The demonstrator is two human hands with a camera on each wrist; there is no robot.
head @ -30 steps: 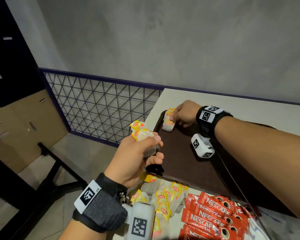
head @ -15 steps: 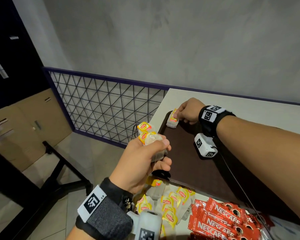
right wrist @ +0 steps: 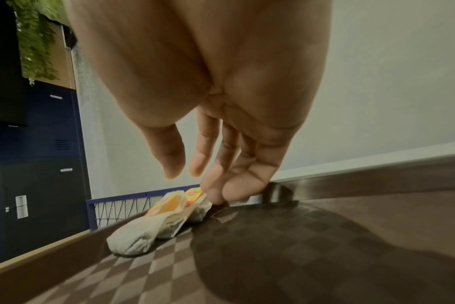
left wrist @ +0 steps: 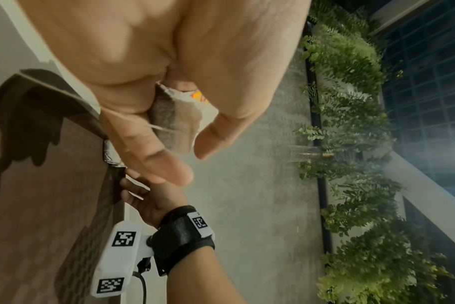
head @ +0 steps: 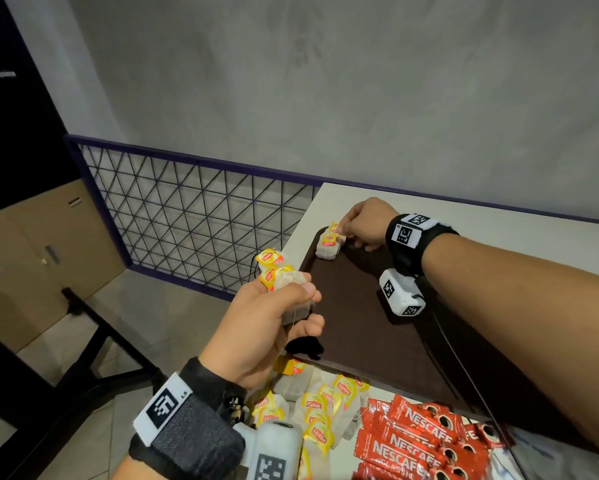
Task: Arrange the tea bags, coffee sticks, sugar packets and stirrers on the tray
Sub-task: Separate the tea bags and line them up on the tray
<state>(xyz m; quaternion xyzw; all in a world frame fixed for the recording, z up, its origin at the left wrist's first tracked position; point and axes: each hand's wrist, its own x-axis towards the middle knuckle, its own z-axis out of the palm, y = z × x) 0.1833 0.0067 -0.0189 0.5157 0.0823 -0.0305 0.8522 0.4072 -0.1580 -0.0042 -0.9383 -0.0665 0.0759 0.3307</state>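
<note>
Grey plaster wall (head: 325, 81) filled the upper half of the head view, with a purple-framed wire grid panel (head: 194, 216) below it at left centre. At lower right, a pale table (head: 498, 226) carried a dark brown checkered tray (head: 377, 341). Red Nescafé coffee sticks (head: 415, 441) lay heaped at the bottom edge, beside a loose pile of Lipton tea bags (head: 322, 407), both on the table just off the tray's near edge. The left hand (head: 256, 327), low in the centre, had its fingers and thumb curled round a bunch of tea bags (head: 280, 275) held above the tray's left rim. The right hand (head: 367, 221) reached to the tray's far corner, thumb and forefinger slightly apart, the curled lower fingers touching two tea bags (head: 329, 243) lying there side by side against the rim.
</note>
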